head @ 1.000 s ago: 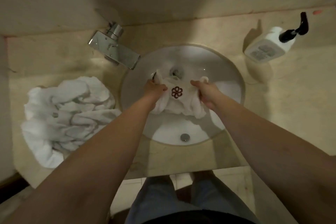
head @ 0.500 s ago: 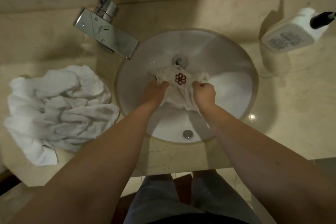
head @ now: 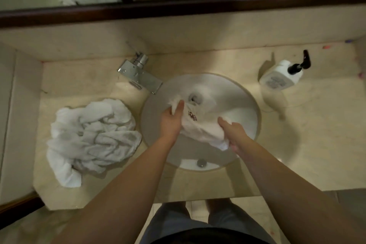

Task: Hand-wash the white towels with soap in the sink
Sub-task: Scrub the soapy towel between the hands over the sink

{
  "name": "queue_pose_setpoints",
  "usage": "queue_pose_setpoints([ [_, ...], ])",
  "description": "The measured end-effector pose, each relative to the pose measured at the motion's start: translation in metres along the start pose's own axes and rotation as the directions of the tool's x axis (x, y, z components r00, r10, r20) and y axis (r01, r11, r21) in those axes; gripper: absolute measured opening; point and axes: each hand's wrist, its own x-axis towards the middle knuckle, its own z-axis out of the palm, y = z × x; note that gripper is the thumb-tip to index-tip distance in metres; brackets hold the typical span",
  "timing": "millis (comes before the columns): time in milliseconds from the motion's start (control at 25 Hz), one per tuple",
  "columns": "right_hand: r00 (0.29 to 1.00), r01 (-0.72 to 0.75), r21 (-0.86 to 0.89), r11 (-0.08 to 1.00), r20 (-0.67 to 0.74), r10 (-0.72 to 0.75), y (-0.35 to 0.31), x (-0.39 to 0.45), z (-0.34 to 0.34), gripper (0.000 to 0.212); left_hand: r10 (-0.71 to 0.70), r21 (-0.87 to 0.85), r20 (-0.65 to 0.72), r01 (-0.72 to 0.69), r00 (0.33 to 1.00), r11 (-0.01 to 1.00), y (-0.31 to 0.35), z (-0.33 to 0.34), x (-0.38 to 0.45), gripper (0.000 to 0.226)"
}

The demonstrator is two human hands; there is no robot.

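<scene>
A small white towel (head: pixel 200 128) with a dark red flower emblem lies bunched in the round white sink (head: pixel 233 93). My left hand (head: pixel 172 119) grips its upper left part, fingers pointing toward the drain. My right hand (head: pixel 231 130) grips the towel's lower right end, which hangs over my fingers. The towel stretches between both hands above the basin. A crumpled heap of white towels (head: pixel 91 136) sits on the counter left of the sink. The white soap bottle (head: pixel 281 77) with a black pump stands at the back right.
A chrome faucet (head: pixel 140 75) juts over the sink's upper left rim. The beige stone counter (head: pixel 307 144) runs on both sides. A dark wooden mirror frame (head: pixel 178 8) crosses the top. The overflow hole (head: pixel 201 163) sits at the basin's near wall.
My hands have drawn apart: the right one pulled down and right with the towel's end, the left one slid up toward the drain. The head tilted up, bringing the mirror into view.
</scene>
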Motion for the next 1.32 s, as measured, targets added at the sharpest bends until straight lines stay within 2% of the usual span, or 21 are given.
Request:
queue_pose_setpoints([
  [80, 0.983, 0.156, 0.007, 0.988, -0.096, -0.155, -0.017, -0.026, -0.014, 0.037, 0.123, 0.001, -0.075, -0.123, 0.99, 0.992, 0.025, -0.008, -0.024, 0.031],
  [160, 0.944, 0.307, 0.014, 0.952, -0.13, -0.302, -0.039, -0.06, -0.03, 0.034, 0.224, -0.039, -0.117, -0.229, 0.968, 0.973, 0.052, -0.014, -0.053, 0.026],
  [240, 0.887, 0.455, 0.011, 0.89, -0.098, -0.452, -0.061, -0.095, -0.043, 0.032, 0.28, -0.099, -0.116, -0.291, 0.953, 0.952, 0.074, -0.014, -0.077, 0.027],
  [320, 0.826, 0.563, 0.086, 0.822, -0.07, -0.559, -0.082, -0.128, -0.053, 0.025, 0.332, -0.161, -0.109, -0.346, 0.937, 0.924, 0.096, -0.012, -0.101, 0.033],
  [480, 0.702, 0.698, 0.211, 0.685, -0.015, -0.712, -0.116, -0.182, -0.067, 0.027, 0.386, -0.517, -0.016, -0.338, 0.922, 0.787, 0.136, -0.003, -0.14, 0.032],
  [600, 0.625, 0.754, 0.29, 0.59, -0.037, -0.78, -0.13, -0.21, -0.061, 0.034, 0.406, -0.521, -0.059, -0.375, 0.912, 0.767, 0.161, 0.018, -0.166, 0.037],
  [720, 0.558, 0.82, 0.223, 0.528, -0.104, -0.823, -0.146, -0.225, -0.045, 0.035, 0.426, -0.438, -0.105, -0.426, 0.899, 0.792, 0.172, 0.056, -0.198, 0.045],
  [800, 0.565, 0.817, 0.199, 0.54, -0.1, -0.819, -0.144, -0.228, -0.04, 0.036, 0.323, -0.449, -0.134, -0.348, 0.937, 0.823, 0.178, 0.066, -0.2, 0.046],
  [840, 0.546, 0.832, 0.166, 0.529, -0.073, -0.835, -0.134, -0.226, -0.039, 0.036, 0.235, -0.483, -0.146, -0.277, 0.961, 0.831, 0.178, 0.065, -0.193, 0.047],
  [920, 0.489, 0.866, 0.08, 0.494, 0.076, -0.869, -0.111, -0.223, -0.043, 0.037, 0.092, -0.534, -0.085, -0.123, 0.992, 0.836, 0.172, 0.058, -0.179, 0.061],
  [960, 0.464, 0.879, 0.045, 0.474, 0.141, -0.875, -0.108, -0.221, -0.046, 0.039, 0.076, -0.53, -0.034, -0.082, 0.997, 0.844, 0.169, 0.057, -0.179, 0.068],
  [1000, 0.471, 0.881, -0.013, 0.474, 0.13, -0.872, -0.111, -0.213, -0.047, 0.042, 0.107, -0.498, -0.01, -0.098, 0.994, 0.862, 0.165, 0.06, -0.184, 0.069],
  [1040, 0.509, 0.861, -0.04, 0.507, 0.058, -0.859, -0.119, -0.206, -0.047, 0.043, 0.146, -0.46, 0.009, -0.126, 0.989, 0.879, 0.163, 0.065, -0.191, 0.065],
  [1120, 0.58, 0.814, 0.014, 0.58, -0.044, -0.813, -0.129, -0.2, -0.044, 0.045, 0.175, -0.402, -0.047, -0.179, 0.983, 0.898, 0.164, 0.068, -0.188, 0.055],
  [1200, 0.53, 0.847, 0.007, 0.531, 0.055, -0.846, -0.118, -0.206, -0.038, 0.047, 0.102, -0.471, -0.105, -0.139, 0.989, 0.871, 0.168, 0.063, -0.174, 0.055],
  [1240, 0.503, 0.863, -0.018, 0.506, 0.13, -0.854, -0.112, -0.209, -0.04, 0.046, 0.053, -0.525, -0.068, -0.081, 0.996, 0.848, 0.17, 0.062, -0.171, 0.06],
  [1280, 0.494, 0.868, -0.034, 0.495, 0.143, -0.857, -0.115, -0.21, -0.041, 0.045, 0.038, -0.54, -0.024, -0.044, 0.999, 0.84, 0.17, 0.061, -0.173, 0.06],
  [1320, 0.532, 0.847, -0.037, 0.531, 0.08, -0.843, -0.125, -0.203, -0.04, 0.043, 0.072, -0.533, -0.011, -0.067, 0.997, 0.844, 0.171, 0.065, -0.179, 0.056],
])
